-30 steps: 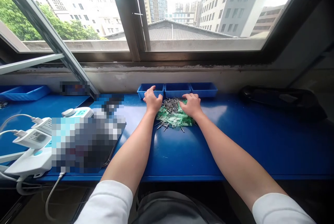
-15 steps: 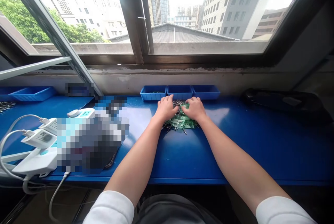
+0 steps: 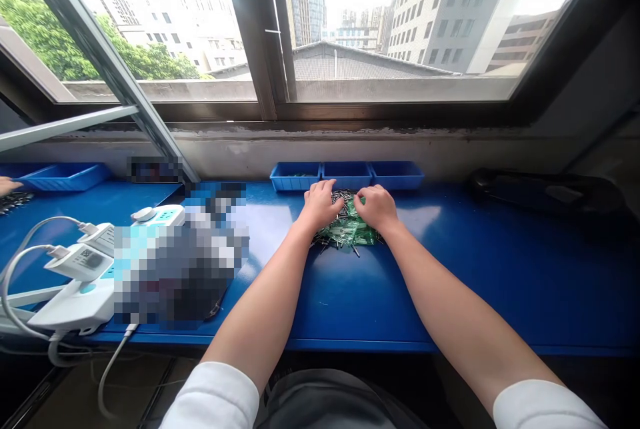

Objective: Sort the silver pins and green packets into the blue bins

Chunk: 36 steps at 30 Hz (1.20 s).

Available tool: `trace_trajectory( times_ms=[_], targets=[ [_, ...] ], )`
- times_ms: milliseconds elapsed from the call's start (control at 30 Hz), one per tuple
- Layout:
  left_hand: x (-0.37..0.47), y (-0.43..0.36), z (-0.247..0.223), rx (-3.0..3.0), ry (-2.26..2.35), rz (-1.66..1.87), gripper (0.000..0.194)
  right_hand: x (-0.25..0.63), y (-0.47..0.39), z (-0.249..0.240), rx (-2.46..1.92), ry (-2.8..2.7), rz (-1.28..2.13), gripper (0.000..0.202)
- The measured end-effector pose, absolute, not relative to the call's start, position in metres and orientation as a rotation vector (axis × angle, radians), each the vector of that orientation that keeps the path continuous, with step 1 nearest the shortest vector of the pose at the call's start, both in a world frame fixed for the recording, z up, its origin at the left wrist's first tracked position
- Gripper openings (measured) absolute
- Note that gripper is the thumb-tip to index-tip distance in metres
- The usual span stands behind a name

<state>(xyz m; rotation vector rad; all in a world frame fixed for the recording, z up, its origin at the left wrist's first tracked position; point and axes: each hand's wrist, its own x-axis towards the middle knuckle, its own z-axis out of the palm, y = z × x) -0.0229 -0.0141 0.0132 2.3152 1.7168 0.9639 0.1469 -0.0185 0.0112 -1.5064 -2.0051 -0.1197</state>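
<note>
At frame centre, two hands, left [image 3: 323, 207] and right [image 3: 377, 209], curl over one metal-piece pile [image 3: 344, 206], grasp indeterminable, below three blue bins [image 3: 296, 182].

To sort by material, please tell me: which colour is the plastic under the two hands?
The plastic is translucent green, best seen in the head view.

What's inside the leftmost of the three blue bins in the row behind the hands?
In the leftmost bin, a little greenish material shows low down, too small to identify. The bin's front wall hides the floor nearest the person, so anything lying there cannot be seen.
</note>
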Motion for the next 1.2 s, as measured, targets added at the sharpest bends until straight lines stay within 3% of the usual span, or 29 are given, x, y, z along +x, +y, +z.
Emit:
trace_trajectory(
  times_ms=[333,833,1067,1200],
  targets=[
    [-0.024,-0.013,0.013,2.304,1.686,0.958,0.047,0.144,-0.021,0.015,-1.676,-1.984,-0.04,0.044],
    [-0.022,-0.017,0.019,2.237,1.466,1.162,0.032,0.143,-0.018,0.014,-1.218,-1.866,-0.108,0.022],
    [-0.025,-0.012,0.02,1.918,1.236,1.391,0.049,0.137,-0.022,0.024,-0.943,-1.67,0.266,0.02],
    [-0.027,-0.009,0.019,1.732,1.085,1.355,0.048,0.138,-0.018,0.025,-0.926,-1.565,0.39,0.021]
  ],
)
